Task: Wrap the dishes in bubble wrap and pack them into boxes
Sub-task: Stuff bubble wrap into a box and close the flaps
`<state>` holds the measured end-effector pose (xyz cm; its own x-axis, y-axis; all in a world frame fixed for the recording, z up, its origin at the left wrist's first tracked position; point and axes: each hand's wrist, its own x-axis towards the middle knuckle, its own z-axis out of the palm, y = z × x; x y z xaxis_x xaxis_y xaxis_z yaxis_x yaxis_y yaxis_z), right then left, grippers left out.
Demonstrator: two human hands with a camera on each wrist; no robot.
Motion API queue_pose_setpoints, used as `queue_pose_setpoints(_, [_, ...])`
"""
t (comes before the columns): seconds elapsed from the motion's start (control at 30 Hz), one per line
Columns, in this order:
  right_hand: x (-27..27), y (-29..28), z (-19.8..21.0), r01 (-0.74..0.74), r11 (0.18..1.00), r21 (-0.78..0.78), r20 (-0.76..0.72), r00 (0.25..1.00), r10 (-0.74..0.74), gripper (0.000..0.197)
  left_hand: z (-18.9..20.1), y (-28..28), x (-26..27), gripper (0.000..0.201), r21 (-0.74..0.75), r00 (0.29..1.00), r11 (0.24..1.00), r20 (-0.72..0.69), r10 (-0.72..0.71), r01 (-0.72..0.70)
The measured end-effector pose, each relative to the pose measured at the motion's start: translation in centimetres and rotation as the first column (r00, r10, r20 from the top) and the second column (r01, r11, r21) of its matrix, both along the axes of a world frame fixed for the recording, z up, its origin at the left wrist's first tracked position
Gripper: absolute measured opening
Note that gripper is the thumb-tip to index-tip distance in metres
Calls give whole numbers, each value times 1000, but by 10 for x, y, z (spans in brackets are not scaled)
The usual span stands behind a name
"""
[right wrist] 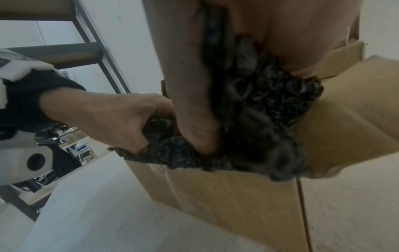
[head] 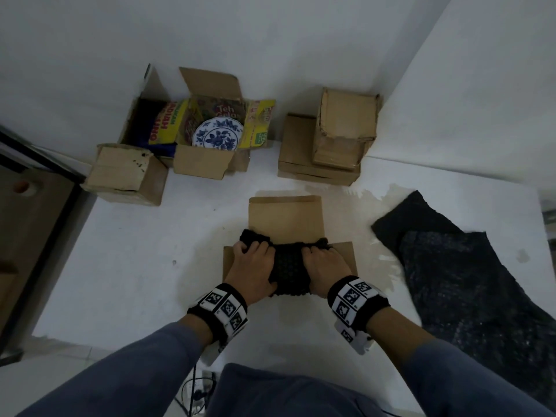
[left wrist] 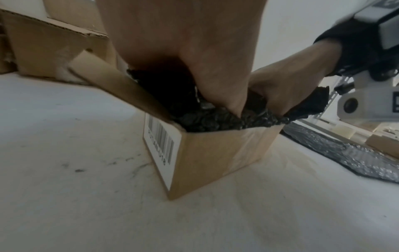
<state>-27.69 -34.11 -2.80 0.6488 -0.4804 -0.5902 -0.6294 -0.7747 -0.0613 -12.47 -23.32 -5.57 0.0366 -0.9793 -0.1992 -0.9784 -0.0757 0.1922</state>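
On the white worktop [head: 126, 266], a loose black bubble wrap sheet [head: 469, 284] lies right of the open cardboard box [head: 285, 219]. In its mouth sits a black bubble-wrapped bundle [head: 288, 267], left hand [head: 251, 266] and right hand [head: 326, 267] fingers curled, gripping either end.

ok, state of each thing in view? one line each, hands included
left hand: grips the bundle's left end
right hand: grips the bundle's right end
black bubble-wrap bundle: partly down in the box, top edge above the rim
front box: open, far flap up
blue-and-white plate: unwrapped, in the printed carton
printed carton: open, flaps spread
spare bubble wrap: lying spread on the surface
stacked boxes: closed
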Motion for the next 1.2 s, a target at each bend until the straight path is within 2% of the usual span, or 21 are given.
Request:
queue_pose_setpoints(0.13, [2, -4, 8, 1, 999, 43, -17, 1000, -1, 37, 0, 3, 5, 48, -19, 999, 999, -26, -33, 33])
queue_pose_setpoints(0.23, [-3, -10, 15, -13, 999, 40, 4, 1000, 13, 24, 4, 7, 10, 56, -101, 993, 995, -118, -28, 16])
queue_pose_setpoints(0.33, [-7, -9, 19, -13, 1000, 26, 185, 983, 8, 39, 11, 8, 8, 61, -156, 967, 988, -249, -51, 12])
queue_pose_setpoints(0.4, [-9, -4, 15, -25, 996, 91, 243, 970, 3, 55, 12, 7, 4, 64, -105, 949, 994, -309, -64, 33])
queue_pose_setpoints(0.47, [-11, 1, 11, -9, 991, 135, 240, 970, -24, 67, 13, 4, 0, 66, -28, 939, 999, -344, -27, 19])
queue_pose_setpoints(0.63, [-13, 2, 6, -5, 998, 64, 207, 978, -9, 69, 9, 2, -4, 64, 73, 951, 997, -306, 42, -21])
queue_pose_setpoints(0.83, [-12, 0, 0, -1, 1000, 13, 181, 984, -1, 82, 4, 2, -2, 71, 5, 973, 1000, -228, 31, -31])
queue_pose_setpoints(1.03, [-9, -3, -7, -23, 1000, 1, 176, 984, 22, 73, -5, 2, -2, 78, -49, 973, 995, -218, 76, -89])
queue_pose_setpoints(1.2, [-3, -4, -8, -13, 1000, -15, 127, 992, 15, 63, -11, 2, -2, 73, -66, 993, 995, -96, 66, -73])
